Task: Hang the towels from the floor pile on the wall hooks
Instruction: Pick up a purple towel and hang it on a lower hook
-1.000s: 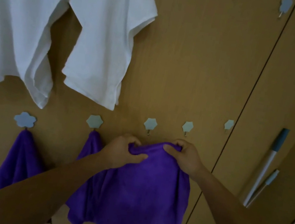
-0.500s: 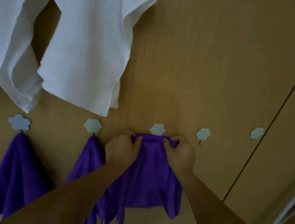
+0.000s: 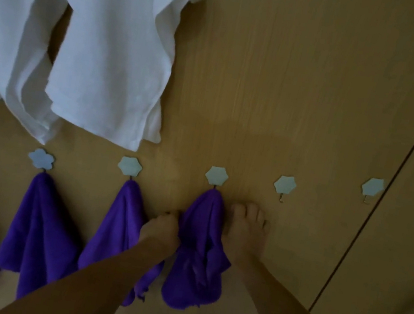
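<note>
Three purple towels are hanging from hooks across the lower middle of the frame. My left hand [image 3: 161,230] is gripping the left edge of the third towel [image 3: 198,249], which is hanging from its hook [image 3: 216,176] at center. My right hand [image 3: 246,233] is lying flat and released against the wooden wall [image 3: 295,89], just right of that towel. Two white shirts [image 3: 115,43] are hanging at upper left.

Three purple towels hung bunched from row of wall hooks: left towel [image 3: 36,226], middle towel [image 3: 118,232], right towel [image 3: 197,252]. Two hooks [image 3: 285,185] at right left bare.
</note>
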The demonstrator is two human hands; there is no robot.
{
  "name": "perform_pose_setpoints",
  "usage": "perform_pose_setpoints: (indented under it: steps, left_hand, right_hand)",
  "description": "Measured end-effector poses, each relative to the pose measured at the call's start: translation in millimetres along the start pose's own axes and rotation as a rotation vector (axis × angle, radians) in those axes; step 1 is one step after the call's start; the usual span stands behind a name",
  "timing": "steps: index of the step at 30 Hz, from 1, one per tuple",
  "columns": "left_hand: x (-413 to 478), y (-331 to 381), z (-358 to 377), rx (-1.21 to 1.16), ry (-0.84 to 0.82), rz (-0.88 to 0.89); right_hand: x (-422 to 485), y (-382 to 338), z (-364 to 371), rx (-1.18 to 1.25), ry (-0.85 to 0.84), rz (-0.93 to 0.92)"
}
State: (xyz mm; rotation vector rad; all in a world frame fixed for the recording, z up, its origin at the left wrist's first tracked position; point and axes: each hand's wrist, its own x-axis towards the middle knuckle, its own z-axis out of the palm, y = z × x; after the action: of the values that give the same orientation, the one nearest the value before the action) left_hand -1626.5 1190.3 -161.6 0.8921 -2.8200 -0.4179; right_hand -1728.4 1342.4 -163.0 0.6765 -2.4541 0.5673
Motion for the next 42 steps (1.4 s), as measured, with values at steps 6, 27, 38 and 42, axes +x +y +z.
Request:
perform_pose_setpoints:
  steps: [6, 27, 38, 42]
  left_hand:
    - [-9.4, 32.5, -14.2, -0.354, 0.458, 0.279]
    - [-26.7, -0.5, 32.2, -0.907, -0.455, 0.039]
    - [-24.1, 12.7, 26.4, -0.447, 0.127, 0.117]
    - [-13.1, 38.8, 10.4, -0.536, 0.155, 0.23]
  right_hand:
    - [-4.6, -5.5, -5.6, 0.564, -0.108, -0.175]
    - [-17.0, 30.5, 2.8, 0.88, -0.552, 0.174]
    - [-23.8, 26.5, 23.9, 0.643, -0.496, 0.089]
    - [-16.3, 6.6, 12.0, 0.817, -0.422, 0.018]
